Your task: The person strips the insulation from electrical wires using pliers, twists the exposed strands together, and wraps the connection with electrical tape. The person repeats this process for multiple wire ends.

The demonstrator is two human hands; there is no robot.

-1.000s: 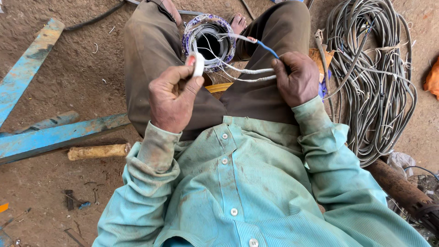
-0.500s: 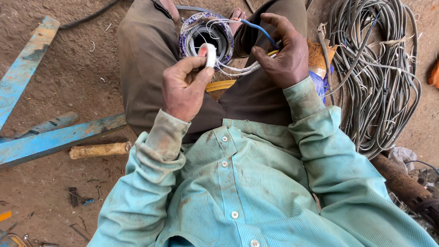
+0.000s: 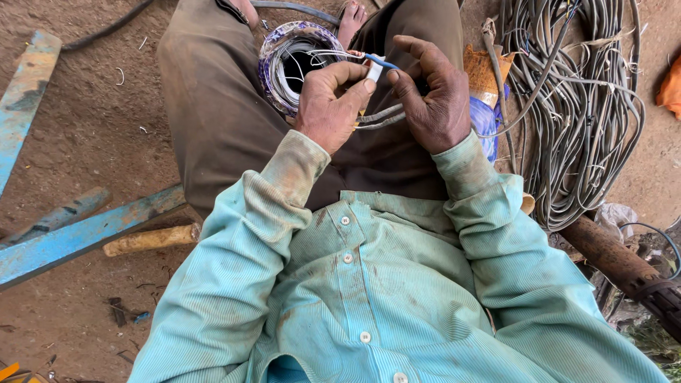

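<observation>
I sit on the dirt ground with both forearms drawn in over my lap, elbows bent, my two hands meeting just in front of the round stator winding that rests between my thighs. My left hand is curled, knuckles up, thumb and forefinger pressed together on a small white sleeve at the end of the leads. My right hand is turned palm inward; its thumb tip meets the left thumb beside the sleeve, the forefinger arches over the top, and the other fingers are loosely bent. Whether the right hand actually pinches anything I cannot tell. One blue wire runs from the sleeve back toward the winding's rim. Two grey leads pass under my hands, lying side by side across my trousers.

Counted around me: one big coil of grey cable on my right, one rusty pipe below it, one wooden handle by my left elbow, two blue-painted metal bars on the left.
</observation>
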